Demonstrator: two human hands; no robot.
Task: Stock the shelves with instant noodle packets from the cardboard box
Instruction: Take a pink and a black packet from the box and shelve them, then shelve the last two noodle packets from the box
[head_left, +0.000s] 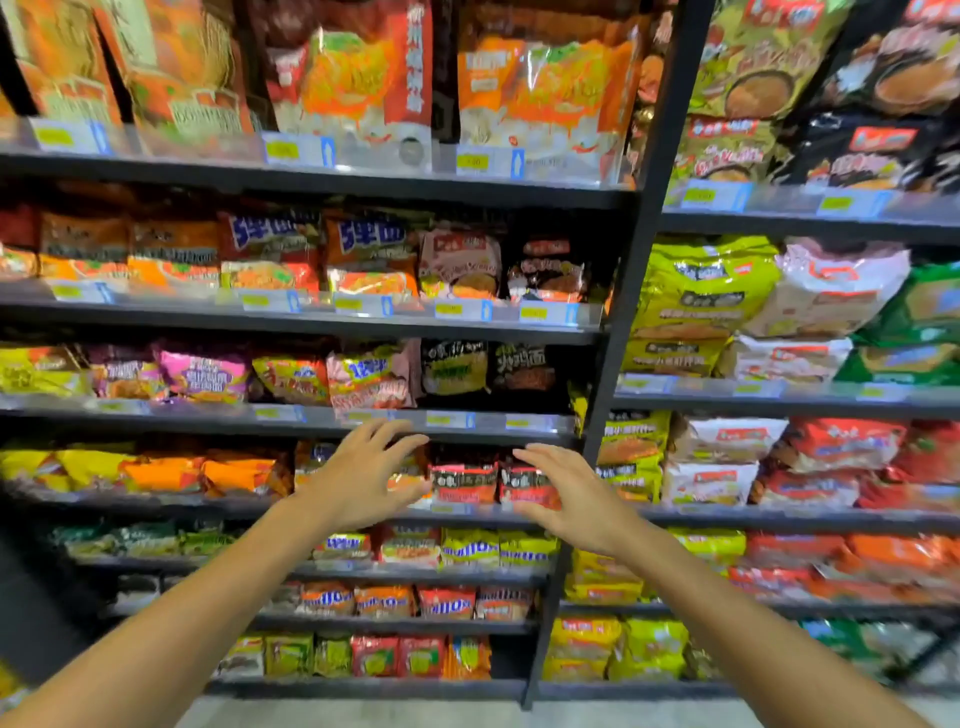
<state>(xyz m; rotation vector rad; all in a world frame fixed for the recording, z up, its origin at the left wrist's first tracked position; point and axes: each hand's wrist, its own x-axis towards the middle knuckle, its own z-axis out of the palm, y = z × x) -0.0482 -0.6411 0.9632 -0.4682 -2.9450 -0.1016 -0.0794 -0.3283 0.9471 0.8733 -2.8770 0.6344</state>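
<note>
Both my arms reach toward the dark metal shelving (291, 423) full of instant noodle packets. My left hand (363, 475) is spread with relaxed fingers in front of an orange packet, holding nothing. My right hand (569, 496) is open too, fingers extended beside two red-and-black noodle packets (462, 480) standing on the shelf between my hands. I cannot tell whether either hand touches a packet. The cardboard box is out of view.
A vertical shelf post (613, 332) splits the left bay from the right bay. Every shelf holds rows of packets behind price-tag rails (452, 420). A dark gap (540, 384) sits at the right end of the shelf above my hands. Pale floor (363, 712) shows below.
</note>
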